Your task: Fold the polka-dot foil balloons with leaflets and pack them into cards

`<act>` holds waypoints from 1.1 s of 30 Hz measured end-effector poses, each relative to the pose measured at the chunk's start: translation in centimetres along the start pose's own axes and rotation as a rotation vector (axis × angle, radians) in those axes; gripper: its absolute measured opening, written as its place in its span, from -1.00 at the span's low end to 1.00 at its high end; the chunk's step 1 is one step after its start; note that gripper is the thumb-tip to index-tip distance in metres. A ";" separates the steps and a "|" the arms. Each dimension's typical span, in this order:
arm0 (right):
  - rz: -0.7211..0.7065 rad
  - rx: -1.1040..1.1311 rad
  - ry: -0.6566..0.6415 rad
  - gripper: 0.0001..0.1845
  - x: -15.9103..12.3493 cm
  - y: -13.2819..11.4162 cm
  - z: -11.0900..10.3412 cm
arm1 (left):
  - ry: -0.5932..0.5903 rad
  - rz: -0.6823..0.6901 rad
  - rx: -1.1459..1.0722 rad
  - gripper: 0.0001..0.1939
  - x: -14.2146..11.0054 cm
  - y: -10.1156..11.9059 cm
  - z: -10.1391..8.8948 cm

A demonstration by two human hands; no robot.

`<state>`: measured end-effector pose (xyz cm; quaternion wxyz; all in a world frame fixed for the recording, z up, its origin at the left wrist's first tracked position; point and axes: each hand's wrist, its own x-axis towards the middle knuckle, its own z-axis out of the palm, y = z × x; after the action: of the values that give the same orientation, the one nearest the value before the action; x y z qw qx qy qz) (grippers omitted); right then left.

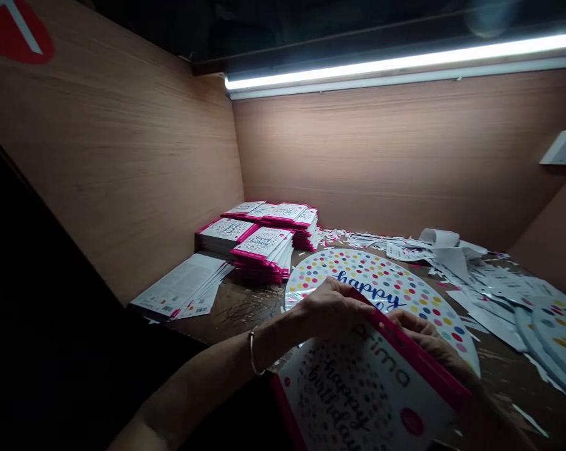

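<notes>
A pink-edged "happy birthday" card pack point(358, 394) lies tilted in front of me at the bottom of the view. My left hand point(327, 307) curls over its top left edge, a bangle on the wrist. My right hand point(428, 341) grips the pack's upper right pink edge from behind. Under both hands a round white foil balloon point(381, 279) with coloured dots and blue "happy" lettering lies flat on the table.
Stacks of finished pink-edged packs point(264, 241) sit at the back left, beside flat white printed cards point(184, 288). More dotted balloons point(558, 332) and loose white paper scraps point(452, 254) cover the right side. Wooden walls enclose the booth.
</notes>
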<state>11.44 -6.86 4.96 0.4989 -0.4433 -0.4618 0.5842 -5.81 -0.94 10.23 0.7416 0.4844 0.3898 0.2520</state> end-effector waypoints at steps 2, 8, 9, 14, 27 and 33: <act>-0.175 -0.223 -0.006 -0.82 0.3 1.0 -0.1 | 0.024 0.023 -0.039 -0.67 0.0 0.2 -0.3; -0.286 -0.627 -0.012 -0.80 0.7 2.4 -2.7 | 0.112 0.148 -0.136 -0.65 0.8 -0.5 -1.5; -0.225 -0.558 0.000 -0.76 0.7 2.0 -3.0 | 0.123 0.166 -0.130 -0.65 1.0 -0.8 -1.7; 0.039 -0.024 0.014 -0.60 -0.3 0.1 -1.6 | 0.181 0.224 -0.033 -0.65 1.9 -2.0 -2.5; 0.091 0.252 0.455 -0.71 4.6 3.2 -5.3 | 0.113 1.046 1.687 -0.23 -4.2 -4.0 -3.6; 0.075 0.278 0.395 -0.72 7.4 3.2 -3.5 | 0.368 1.213 2.088 -0.60 -4.9 -7.7 -4.0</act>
<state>13.52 0.62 0.71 0.6138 -0.4928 -0.2534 0.5622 -11.87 -5.65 3.93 -0.3077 0.9077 0.2149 0.1877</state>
